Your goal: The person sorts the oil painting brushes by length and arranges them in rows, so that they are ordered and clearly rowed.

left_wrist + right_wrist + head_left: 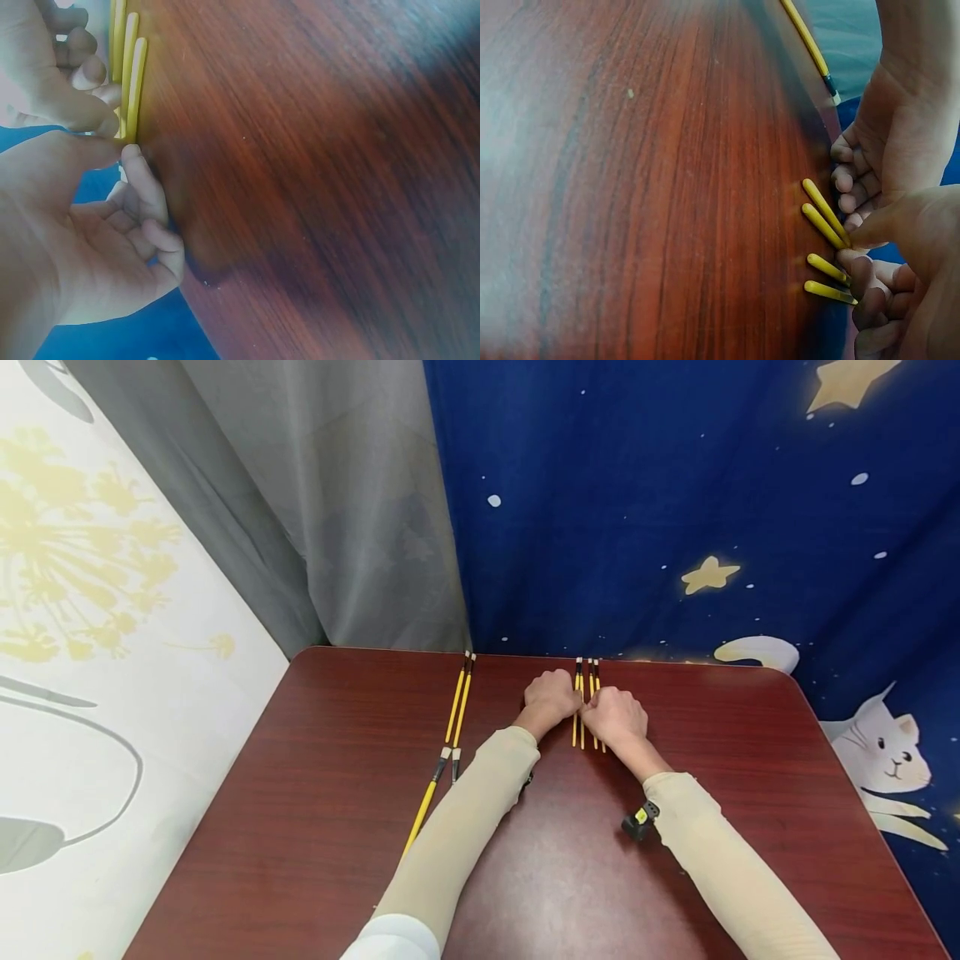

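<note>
Several paintbrushes with yellow handles lie side by side near the table's back edge, bristles toward the curtain. My left hand pinches the leftmost of them between thumb and index finger. In the left wrist view, the left hand has its other fingers loosely bent. Close against it, my right hand has curled fingers, its thumb and index finger at the handles. The right wrist view shows the handle ends in two pairs, and the right hand partly hides the right pair.
Two more yellow paintbrushes lie farther left at the back edge. Nearer are two larger ones, partly hidden under the left forearm. The reddish-brown table meets a grey curtain and a blue starry curtain.
</note>
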### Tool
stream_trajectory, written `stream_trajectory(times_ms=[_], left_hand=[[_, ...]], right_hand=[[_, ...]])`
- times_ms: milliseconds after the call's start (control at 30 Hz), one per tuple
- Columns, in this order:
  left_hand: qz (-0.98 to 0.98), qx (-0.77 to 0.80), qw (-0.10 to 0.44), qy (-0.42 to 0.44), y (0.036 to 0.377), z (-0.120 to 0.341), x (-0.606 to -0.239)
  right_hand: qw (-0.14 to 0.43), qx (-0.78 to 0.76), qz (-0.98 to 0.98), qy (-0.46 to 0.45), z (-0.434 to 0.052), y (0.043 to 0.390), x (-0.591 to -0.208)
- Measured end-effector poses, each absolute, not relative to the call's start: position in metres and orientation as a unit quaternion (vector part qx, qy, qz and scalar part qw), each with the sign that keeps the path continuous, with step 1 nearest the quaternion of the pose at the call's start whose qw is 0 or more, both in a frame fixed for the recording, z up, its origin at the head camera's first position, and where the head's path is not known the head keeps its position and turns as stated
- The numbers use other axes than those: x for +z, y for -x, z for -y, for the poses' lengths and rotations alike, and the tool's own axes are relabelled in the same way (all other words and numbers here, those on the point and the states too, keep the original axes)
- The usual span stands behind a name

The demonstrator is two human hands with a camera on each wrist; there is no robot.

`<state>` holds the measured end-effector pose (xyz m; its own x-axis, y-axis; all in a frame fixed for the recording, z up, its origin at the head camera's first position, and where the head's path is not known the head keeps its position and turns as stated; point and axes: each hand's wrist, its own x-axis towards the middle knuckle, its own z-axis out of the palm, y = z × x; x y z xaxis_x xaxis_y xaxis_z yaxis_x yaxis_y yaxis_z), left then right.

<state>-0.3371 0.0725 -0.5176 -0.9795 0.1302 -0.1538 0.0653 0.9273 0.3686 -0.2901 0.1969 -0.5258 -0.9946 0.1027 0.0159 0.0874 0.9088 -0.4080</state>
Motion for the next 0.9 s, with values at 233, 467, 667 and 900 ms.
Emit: stream_trajectory(times_ms=[233,467,667,900], left_hand=[[-0.973,0.205,0.092,-0.056,0.339,-0.069,-0.517],[-0.963,0.226,0.132,-0.069,0.354,-0.063,-0.531],[-0.949,0.245,0.163,-0.116,0.351,-0.040,-0.520],[-0.944,0.274,0.130,-0.131,0.326,-0.001,-0.483]], right_hand=[[0.011,0.215,0.976,0.028,-0.198,0.289,-0.523],[-0.019,0.228,0.971,-0.065,-0.212,0.284,-0.510],[-0.002,0.232,0.967,-0.102,-0.227,0.273,-0.500],[0.012,0.243,0.966,-0.085,-0.248,0.262,-0.499]])
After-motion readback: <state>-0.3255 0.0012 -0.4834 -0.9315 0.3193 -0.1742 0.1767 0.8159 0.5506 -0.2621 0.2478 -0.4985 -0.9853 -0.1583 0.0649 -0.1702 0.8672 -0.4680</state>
